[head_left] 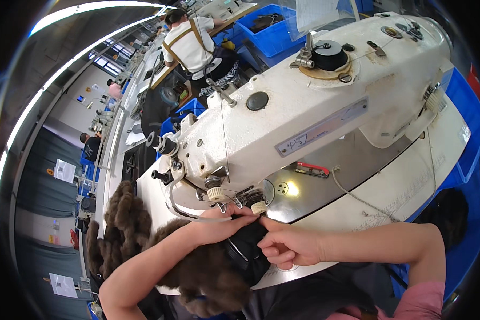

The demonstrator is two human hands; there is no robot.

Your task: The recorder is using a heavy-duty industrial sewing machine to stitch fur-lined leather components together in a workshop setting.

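Observation:
A white sewing machine (282, 114) stands before me. Both hands meet just under its needle end, at a black fabric piece (249, 246). My left hand (228, 223) pinches the fabric's upper edge, with part of the fingers hidden behind the machine head. From the right, my right hand (290, 242) grips the same edge at its thumb and forefinger, the other fingers curled in. Brown fluffy fur (210, 277) hangs from the black piece below my left forearm. The needle tip and the exact stitching spot are hidden.
Red-handled thread snips (312, 169) and a pale cord (352, 193) lie on the machine bed. More brown fur (124, 224) is heaped at the left. Blue bins (269, 34) stand behind, and another blue bin (466, 128) is at the right. A co-worker (192, 45) sits further back.

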